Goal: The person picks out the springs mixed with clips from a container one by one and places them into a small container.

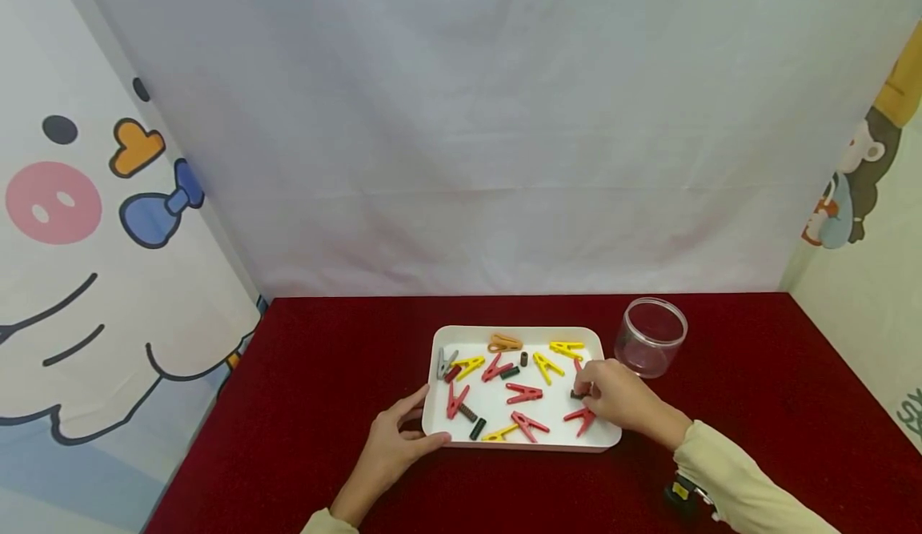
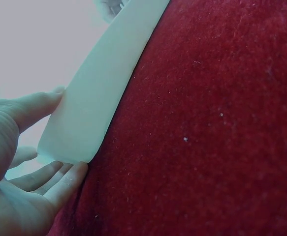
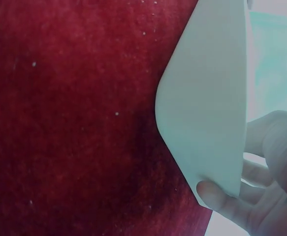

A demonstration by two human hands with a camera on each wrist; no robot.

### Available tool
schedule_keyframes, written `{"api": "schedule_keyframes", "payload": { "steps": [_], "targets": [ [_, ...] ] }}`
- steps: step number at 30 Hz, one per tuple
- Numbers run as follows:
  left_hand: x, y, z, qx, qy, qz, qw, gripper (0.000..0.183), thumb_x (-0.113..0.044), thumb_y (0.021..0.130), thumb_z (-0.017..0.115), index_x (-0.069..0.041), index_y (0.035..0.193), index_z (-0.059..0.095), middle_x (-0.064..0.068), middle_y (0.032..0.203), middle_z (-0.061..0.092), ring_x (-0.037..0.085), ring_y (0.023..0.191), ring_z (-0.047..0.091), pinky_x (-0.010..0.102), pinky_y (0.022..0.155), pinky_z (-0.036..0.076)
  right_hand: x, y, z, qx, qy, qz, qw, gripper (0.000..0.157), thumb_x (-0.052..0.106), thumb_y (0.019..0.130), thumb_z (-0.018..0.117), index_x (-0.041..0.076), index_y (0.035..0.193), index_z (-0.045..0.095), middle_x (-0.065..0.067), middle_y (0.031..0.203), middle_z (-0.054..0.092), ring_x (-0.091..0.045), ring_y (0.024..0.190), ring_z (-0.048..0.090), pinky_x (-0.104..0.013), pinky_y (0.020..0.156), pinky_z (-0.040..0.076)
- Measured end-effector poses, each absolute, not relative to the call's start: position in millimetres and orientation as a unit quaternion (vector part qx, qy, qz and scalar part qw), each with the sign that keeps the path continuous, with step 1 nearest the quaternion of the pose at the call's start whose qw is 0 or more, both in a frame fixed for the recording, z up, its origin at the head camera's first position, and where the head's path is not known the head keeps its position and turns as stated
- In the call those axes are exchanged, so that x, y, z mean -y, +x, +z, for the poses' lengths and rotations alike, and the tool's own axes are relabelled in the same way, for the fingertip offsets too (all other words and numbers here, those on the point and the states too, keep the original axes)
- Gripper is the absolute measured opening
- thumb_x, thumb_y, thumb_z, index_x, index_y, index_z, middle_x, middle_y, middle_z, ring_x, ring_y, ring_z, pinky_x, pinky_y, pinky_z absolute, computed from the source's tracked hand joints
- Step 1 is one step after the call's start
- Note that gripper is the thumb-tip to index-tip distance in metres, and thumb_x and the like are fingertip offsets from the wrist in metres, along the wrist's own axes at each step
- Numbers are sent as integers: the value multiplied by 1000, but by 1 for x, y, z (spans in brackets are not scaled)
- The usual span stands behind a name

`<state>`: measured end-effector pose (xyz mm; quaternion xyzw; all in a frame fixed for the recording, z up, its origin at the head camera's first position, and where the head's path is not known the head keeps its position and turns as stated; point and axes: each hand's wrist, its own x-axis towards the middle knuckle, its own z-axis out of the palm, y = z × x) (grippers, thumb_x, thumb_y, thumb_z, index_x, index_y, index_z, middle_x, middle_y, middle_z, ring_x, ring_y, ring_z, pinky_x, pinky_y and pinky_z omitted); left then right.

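Observation:
A white tray [image 1: 522, 446] holds red, yellow, orange and grey clothespins and several small dark cylinders. My left hand [image 1: 392, 442] grips the tray's front left corner, thumb at the front rim and fingers against the side wall; the left wrist view shows this corner [image 2: 79, 132] closely. Over the tray's right side, my right hand [image 1: 623, 394] pinches a small dark cylinder [image 1: 576, 395], its end showing at the fingertips. Close by lie a red clothespin [image 1: 580, 418] and another red one [image 1: 578, 364], partly hidden. In the right wrist view, one fingertip [image 3: 209, 191] touches the tray's outer wall.
A clear round jar [image 1: 651, 342], without a lid, stands behind and right of the tray. Dark red cloth [image 1: 346, 358] covers the table. A white curtain [image 1: 490, 134] hangs along the back edge, with cartoon-printed panels at both sides.

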<state>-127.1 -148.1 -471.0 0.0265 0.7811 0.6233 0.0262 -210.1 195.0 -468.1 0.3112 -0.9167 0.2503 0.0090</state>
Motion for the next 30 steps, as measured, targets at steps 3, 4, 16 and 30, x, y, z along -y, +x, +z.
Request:
{"api": "schedule_keyframes", "payload": {
  "steps": [3, 4, 16, 30],
  "targets": [
    [150, -133, -486, -783, 22, 622, 24, 79, -4, 69, 83, 4, 138, 44, 27, 128, 52, 37, 111, 53, 28, 75, 54, -193, -209, -468, 923, 303, 237, 21, 20, -8, 67, 69, 11, 72, 68, 6, 72, 60, -5, 64, 50, -24, 57, 45],
    [151, -134, -491, -785, 23, 618, 23, 80, -3, 69, 83, 4, 138, 44, 27, 128, 51, 37, 111, 53, 28, 75, 54, -192, -209, -468, 925, 299, 232, 22, 21, -8, 67, 69, 12, 71, 67, 6, 72, 60, -5, 64, 50, -24, 57, 45],
    [151, -133, -488, -783, 24, 621, 20, 79, -4, 69, 84, 3, 138, 45, 26, 128, 52, 36, 111, 54, 26, 75, 54, -182, -205, -470, 942, 264, 203, 34, 18, -2, 68, 75, 15, 71, 68, 8, 70, 59, -8, 66, 50, -28, 58, 44],
    [151, -137, -496, -797, 25, 603, 17, 80, -5, 69, 84, 3, 138, 45, 25, 127, 53, 35, 110, 54, 29, 75, 54, -182, -202, -473, 945, 243, 212, 62, 19, -3, 64, 74, 14, 67, 67, 7, 66, 60, -6, 60, 50, -27, 55, 44]
  ]
}}
